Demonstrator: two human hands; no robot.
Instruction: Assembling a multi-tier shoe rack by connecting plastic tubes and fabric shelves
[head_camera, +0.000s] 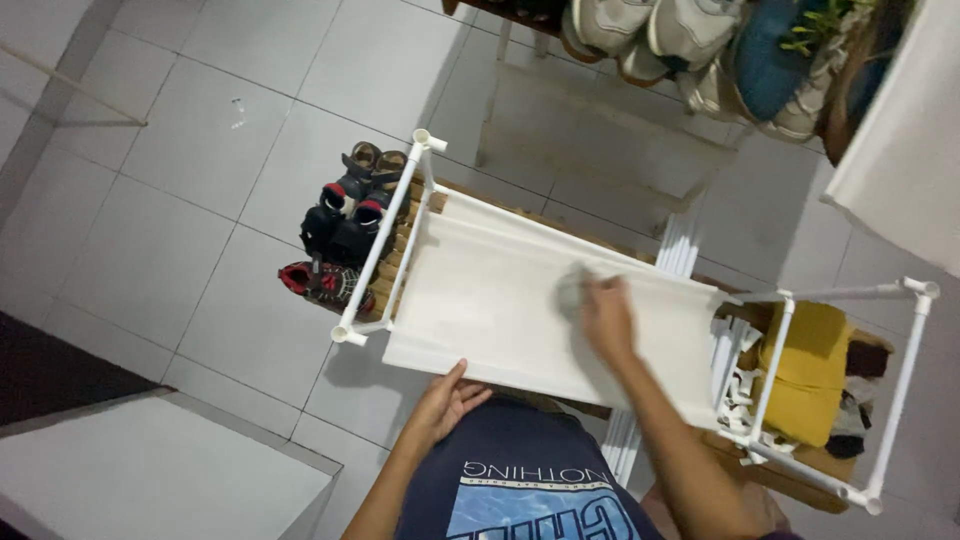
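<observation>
So the person was standing over a long white fabric shelf panel (480, 300) slung across a white plastic pipe frame (385, 250), with its long axis running from upper left down to lower right across the view. The right hand (607, 318) was pressed down near the middle of that panel, fingers curled onto a small greyish cloth wad (572, 290) that sat just off the fingertips toward the far left end; it's blurry, so how tight the grip was I honestly couldn't tell. The left hand (447, 400) sat at the near edge of the panel, fingers spread fairly wide and resting on the rim, holding nothing. The right hand was clearly the one closer to the cloth. Past the left end of the frame, a few dark red-and-black shoes (335, 235) stood on the pale tiled floor (150, 230), and something yellow and folded (805, 370) sat under the right end.
</observation>
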